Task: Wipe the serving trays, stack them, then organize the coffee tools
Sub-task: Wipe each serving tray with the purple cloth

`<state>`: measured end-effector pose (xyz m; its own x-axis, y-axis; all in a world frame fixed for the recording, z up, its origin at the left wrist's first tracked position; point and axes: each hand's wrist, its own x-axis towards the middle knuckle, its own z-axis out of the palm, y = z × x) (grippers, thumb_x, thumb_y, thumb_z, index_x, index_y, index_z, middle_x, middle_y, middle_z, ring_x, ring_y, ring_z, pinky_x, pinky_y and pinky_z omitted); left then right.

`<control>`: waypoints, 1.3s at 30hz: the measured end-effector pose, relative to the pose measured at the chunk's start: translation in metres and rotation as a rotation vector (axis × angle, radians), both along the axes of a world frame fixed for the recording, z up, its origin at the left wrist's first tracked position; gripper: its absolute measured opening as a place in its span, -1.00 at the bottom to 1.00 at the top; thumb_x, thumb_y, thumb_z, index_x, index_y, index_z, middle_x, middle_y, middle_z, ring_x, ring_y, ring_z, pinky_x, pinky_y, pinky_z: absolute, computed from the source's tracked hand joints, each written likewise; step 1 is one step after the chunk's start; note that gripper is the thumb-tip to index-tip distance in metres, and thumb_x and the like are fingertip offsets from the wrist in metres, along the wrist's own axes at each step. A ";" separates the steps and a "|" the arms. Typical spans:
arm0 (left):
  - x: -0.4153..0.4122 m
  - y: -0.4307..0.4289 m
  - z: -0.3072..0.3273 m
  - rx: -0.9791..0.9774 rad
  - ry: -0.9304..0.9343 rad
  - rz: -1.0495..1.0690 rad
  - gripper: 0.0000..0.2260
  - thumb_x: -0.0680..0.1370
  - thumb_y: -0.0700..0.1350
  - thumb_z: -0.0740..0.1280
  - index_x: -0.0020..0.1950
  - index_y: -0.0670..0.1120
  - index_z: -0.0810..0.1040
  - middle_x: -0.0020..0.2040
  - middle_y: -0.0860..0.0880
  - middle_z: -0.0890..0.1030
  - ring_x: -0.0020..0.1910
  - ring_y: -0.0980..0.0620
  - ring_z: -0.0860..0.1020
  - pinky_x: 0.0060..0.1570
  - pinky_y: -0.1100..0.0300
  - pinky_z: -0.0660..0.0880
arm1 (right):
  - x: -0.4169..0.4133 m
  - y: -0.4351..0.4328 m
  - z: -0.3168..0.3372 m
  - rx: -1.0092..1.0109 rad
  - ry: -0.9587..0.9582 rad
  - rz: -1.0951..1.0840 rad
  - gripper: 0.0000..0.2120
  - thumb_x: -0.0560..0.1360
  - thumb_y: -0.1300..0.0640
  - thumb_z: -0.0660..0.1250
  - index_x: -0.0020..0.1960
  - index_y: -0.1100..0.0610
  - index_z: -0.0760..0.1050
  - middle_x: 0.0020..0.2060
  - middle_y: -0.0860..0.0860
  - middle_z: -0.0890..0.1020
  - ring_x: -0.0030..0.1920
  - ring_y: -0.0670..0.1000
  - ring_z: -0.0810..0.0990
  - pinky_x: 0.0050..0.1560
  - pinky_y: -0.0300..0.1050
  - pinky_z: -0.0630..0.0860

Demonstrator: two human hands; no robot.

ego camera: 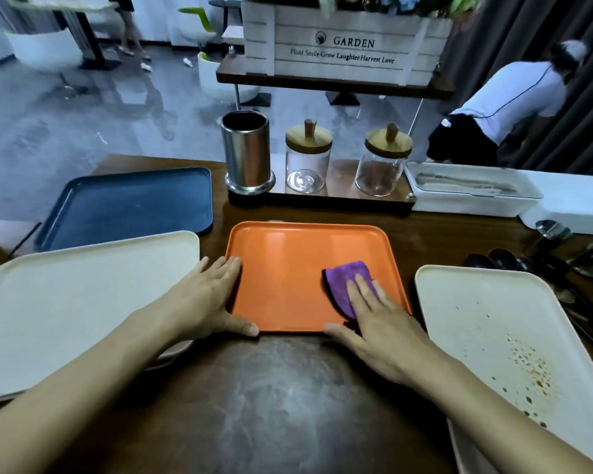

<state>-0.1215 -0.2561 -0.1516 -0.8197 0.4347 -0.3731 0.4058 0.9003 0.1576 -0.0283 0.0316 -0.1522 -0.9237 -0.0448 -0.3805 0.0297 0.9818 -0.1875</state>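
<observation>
Purple microfibre cloth [348, 285] lies beneath the right hand [374, 323], whose straight fingers press it flat onto the near right part of the orange rectangular plastic tray [288, 261]. The left hand [206, 295], open and flat, braces that tray's near left corner. A plain cream tray [83, 302] sits left, a stained cream tray [493, 330] right, a dark blue tray [127, 203] far left on the brown wooden table [288, 405].

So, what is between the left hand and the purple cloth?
Head view: only the bare orange tray; the left hand rests on its left rim, the right hand presses the purple cloth.
</observation>
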 end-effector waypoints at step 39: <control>-0.004 0.005 0.003 -0.064 0.046 -0.077 0.12 0.38 0.53 0.30 0.68 -0.09 -0.08 0.68 -0.13 -0.06 0.66 -0.09 -0.15 0.60 -0.03 -0.23 | -0.174 -0.117 -0.017 -0.077 0.269 0.403 -0.49 0.67 -0.03 -0.04 0.60 -0.01 0.14 0.59 -0.10 0.18 0.58 0.13 0.05 0.51 0.14 0.17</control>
